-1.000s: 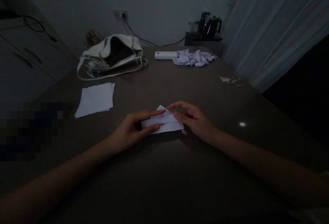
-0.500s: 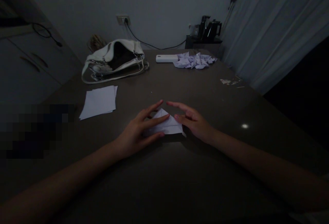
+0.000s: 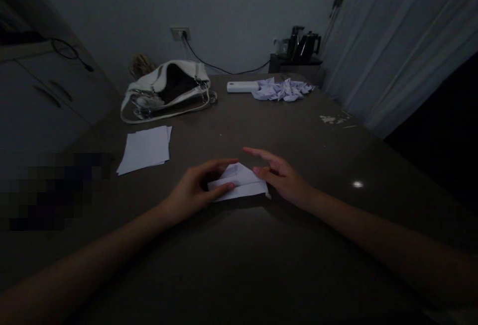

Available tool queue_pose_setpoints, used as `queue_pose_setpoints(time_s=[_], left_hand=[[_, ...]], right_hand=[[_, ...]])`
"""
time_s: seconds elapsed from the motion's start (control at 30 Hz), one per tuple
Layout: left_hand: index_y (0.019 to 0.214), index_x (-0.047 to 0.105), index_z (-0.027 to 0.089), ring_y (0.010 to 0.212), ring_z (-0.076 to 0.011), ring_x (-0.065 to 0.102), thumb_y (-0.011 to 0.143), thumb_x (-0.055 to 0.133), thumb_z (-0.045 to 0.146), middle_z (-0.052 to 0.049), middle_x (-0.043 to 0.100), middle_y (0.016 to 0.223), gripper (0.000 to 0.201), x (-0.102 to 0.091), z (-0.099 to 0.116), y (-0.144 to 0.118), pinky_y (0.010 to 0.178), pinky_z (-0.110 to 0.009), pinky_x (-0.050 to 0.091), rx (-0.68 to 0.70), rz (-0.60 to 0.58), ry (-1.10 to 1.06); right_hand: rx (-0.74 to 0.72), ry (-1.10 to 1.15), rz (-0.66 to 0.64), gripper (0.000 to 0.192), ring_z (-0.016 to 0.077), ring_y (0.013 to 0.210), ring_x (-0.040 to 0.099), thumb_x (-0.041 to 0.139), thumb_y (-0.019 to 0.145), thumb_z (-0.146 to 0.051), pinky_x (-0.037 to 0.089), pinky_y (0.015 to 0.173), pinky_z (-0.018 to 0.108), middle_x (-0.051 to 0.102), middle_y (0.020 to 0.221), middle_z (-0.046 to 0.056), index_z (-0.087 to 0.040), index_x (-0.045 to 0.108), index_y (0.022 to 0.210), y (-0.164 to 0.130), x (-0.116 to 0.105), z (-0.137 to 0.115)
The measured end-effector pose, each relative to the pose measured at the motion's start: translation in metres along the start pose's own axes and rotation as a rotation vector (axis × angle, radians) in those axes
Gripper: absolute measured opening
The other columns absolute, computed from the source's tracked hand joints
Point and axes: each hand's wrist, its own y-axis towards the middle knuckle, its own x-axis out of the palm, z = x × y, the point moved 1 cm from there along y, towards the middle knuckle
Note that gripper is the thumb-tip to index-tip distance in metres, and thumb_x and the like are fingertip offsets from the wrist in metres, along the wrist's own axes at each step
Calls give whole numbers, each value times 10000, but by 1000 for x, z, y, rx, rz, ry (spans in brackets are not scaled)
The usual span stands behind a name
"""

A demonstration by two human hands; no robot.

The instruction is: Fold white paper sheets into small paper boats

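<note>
Change: Since a moment ago the left hand point(image 3: 192, 191) has curled its fingers, and the folded paper point(image 3: 239, 185) has puffed up a bit at the top.
Head view, left hand: half curled, thumb and first finger pinching the left end of the folded paper.
Head view, right hand: the right hand point(image 3: 283, 178) is mostly open, fingers stretched out, tips resting on the right end of the paper, not gripping it.
Folded paper: lies on the table point(image 3: 261, 260), in the middle, between both hands.
Doing it well: I think the corners should line up first, then a finger should press flat along the fold.
Around: a stack of sheets point(image 3: 145, 148) to the left, a white bag point(image 3: 168, 88) behind it, a pile of folded papers point(image 3: 282, 88) far back.
</note>
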Motion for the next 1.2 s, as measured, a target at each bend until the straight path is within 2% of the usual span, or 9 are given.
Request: queue_pose_setpoints(time_s=[0.1,0.2,0.4,0.5,0.6,0.73,0.87,1.03,1.2], left_hand=[[1293,541,237,922,-198,628,820,677,392,-55,676,1076,516,0,1,0,778,-292,517,39,-24,20],[1274,563,231,958,-204,630,813,685,375,-61,667,1146,498,1,2,1,808,-295,511,62,-51,7],[1228,617,214,1047,-246,631,822,659,425,-65,671,1198,460,0,3,2,886,-343,498,-53,-87,-82],[1218,627,187,912,-215,660,841,626,436,-75,691,1150,452,-1,4,3,742,-287,519,-121,-86,-119],[1211,631,160,718,-158,638,873,575,429,-67,730,977,435,0,5,3,565,-216,464,-176,-94,-152],[1193,644,162,738,-155,627,884,560,411,-67,725,974,405,0,5,3,573,-203,450,-146,-82,-170],[1145,672,194,845,-174,639,899,541,363,-60,713,1049,326,0,3,4,675,-224,483,-65,-43,-133],[1053,695,186,812,-163,640,917,511,352,-41,718,950,283,-1,2,4,686,-224,491,-42,-55,-101],[1063,682,190,796,-157,634,927,495,365,-34,711,935,290,0,4,4,662,-216,481,-49,-73,-75]], right_hand=[[-4,-10,-12,469,88,474,355,511,912,-274,253,419,195,427,588,-54,-246,419,1371,-1,1,0],[13,-29,-14,445,92,471,359,511,910,-272,259,417,195,422,585,-56,-250,433,1348,-2,1,-1],[23,-29,-16,420,92,491,365,496,912,-255,251,427,192,403,598,-58,-228,428,1325,-2,2,-5],[17,-42,-11,421,93,494,358,490,914,-249,245,431,194,382,590,-62,-221,419,1328,-2,2,-4],[29,-51,-12,424,91,481,339,484,919,-258,227,426,195,359,579,-67,-230,411,1336,-2,2,-3],[17,-73,-8,409,94,495,345,485,923,-262,232,435,195,365,584,-63,-249,416,1327,-3,2,-4],[-25,-90,-7,293,93,504,349,480,922,-246,240,441,197,369,602,-60,-259,475,1215,-2,2,-5],[-63,-70,-11,74,87,503,351,473,914,-242,236,447,202,391,630,-55,-223,504,979,0,2,-2],[-166,-104,-19,98,101,619,421,453,866,-135,307,550,221,477,742,-24,-195,530,859,2,1,-1]])
